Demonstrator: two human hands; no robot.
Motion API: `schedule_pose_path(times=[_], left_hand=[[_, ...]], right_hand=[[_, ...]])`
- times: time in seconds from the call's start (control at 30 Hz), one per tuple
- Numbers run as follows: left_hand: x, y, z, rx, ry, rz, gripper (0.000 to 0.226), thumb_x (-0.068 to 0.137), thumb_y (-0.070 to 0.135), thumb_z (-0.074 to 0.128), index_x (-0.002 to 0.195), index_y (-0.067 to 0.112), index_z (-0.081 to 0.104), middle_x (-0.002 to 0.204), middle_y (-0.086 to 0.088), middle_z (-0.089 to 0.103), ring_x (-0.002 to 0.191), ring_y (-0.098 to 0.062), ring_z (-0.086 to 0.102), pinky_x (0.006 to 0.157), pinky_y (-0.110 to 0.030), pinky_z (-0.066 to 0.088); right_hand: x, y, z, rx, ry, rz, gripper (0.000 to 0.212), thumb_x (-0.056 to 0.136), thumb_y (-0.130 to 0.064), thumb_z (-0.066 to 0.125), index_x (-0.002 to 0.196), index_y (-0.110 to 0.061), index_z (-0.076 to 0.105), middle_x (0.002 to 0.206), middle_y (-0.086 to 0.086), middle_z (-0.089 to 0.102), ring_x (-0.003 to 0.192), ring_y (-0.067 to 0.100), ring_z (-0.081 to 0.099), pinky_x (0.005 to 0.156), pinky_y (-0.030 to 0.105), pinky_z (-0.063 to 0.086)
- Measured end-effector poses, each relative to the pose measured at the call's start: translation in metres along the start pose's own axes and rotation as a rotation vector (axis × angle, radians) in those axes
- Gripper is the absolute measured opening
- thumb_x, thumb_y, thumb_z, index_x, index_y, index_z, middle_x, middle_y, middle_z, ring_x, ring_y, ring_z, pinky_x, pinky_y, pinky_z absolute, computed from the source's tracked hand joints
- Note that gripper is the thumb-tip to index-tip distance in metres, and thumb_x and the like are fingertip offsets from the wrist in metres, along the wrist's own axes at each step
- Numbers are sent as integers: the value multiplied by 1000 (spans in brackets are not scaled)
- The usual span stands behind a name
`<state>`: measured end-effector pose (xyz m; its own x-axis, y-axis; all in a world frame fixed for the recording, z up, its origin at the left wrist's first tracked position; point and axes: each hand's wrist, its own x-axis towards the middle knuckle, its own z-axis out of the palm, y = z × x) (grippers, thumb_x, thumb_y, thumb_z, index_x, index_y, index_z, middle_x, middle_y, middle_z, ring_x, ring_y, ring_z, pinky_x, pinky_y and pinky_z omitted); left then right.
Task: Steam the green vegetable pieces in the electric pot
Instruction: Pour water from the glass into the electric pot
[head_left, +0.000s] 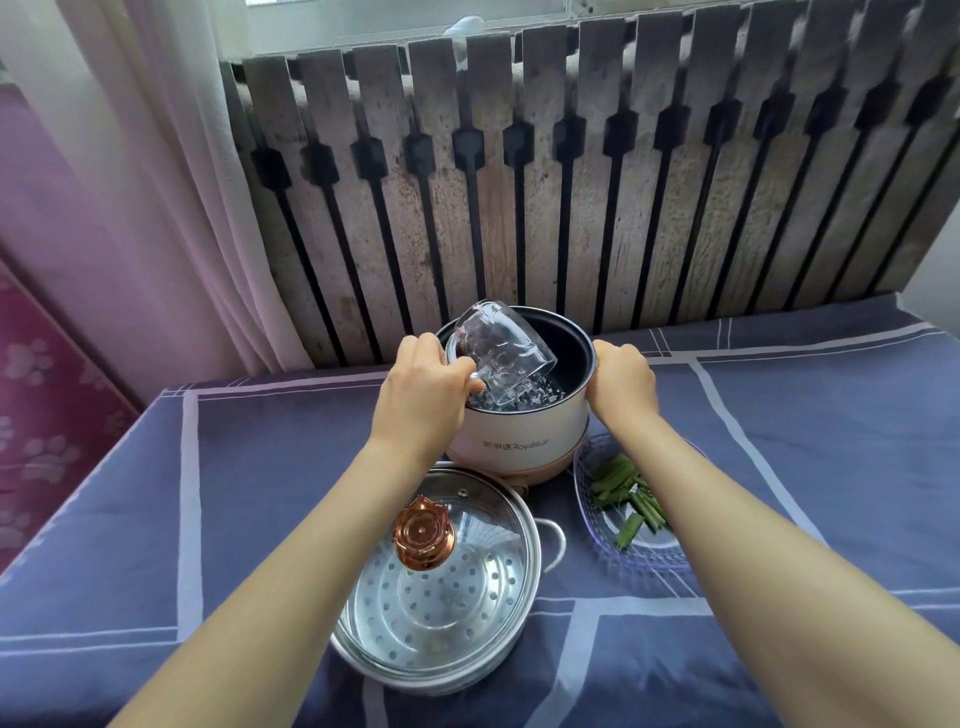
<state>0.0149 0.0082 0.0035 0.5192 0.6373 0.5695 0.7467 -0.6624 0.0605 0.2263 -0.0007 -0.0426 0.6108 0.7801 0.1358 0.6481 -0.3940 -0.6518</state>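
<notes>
A white electric pot (519, 436) with a dark inner bowl stands at the middle of the table. My left hand (423, 397) grips the handle of a clear glass mug (501, 348), tipped steeply over the pot's mouth, with water showing inside the pot. My right hand (621, 382) is closed on the pot's right rim. Green vegetable pieces (626, 499) lie on a clear glass plate (584, 488) to the right of the pot, partly hidden by my right forearm. A steel steamer basket (441, 613) with a glass lid (483, 512) and copper knob sits in front of the pot.
The table carries a blue-grey cloth (260, 467) with pale stripes. A worn slatted radiator cover (571, 182) rises right behind the pot. A pale curtain (130, 182) hangs at the left, past the table's left edge.
</notes>
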Motion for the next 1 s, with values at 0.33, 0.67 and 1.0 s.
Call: schedule_pose_path(times=[0.33,0.67,1.0], left_hand=[[0,-1,-8,175,11,181,33,74,13,73,55,0,49,61,-14,48,59,-29,48,43,-24,28],[4,-4,-9,265,24,288,36,73,16,73,53,2,47,60,-14,49,59,-29,50,39,-26,33],[12,-7,-21,281,-27,269,36,66,17,79,52,0,50,59,-16,49,59,-32,51,39,-25,35]], right_hand=[[0,0,1,13,13,15,26,90,-18,36,90,-2,57,88,10,42,77,28,39,68,33,32],[0,2,1,-80,32,-66,23,90,-16,38,88,-1,55,88,13,43,76,29,39,67,32,33],[-4,2,-1,-127,27,-110,20,90,-17,40,88,-4,55,91,16,47,77,30,43,67,32,33]])
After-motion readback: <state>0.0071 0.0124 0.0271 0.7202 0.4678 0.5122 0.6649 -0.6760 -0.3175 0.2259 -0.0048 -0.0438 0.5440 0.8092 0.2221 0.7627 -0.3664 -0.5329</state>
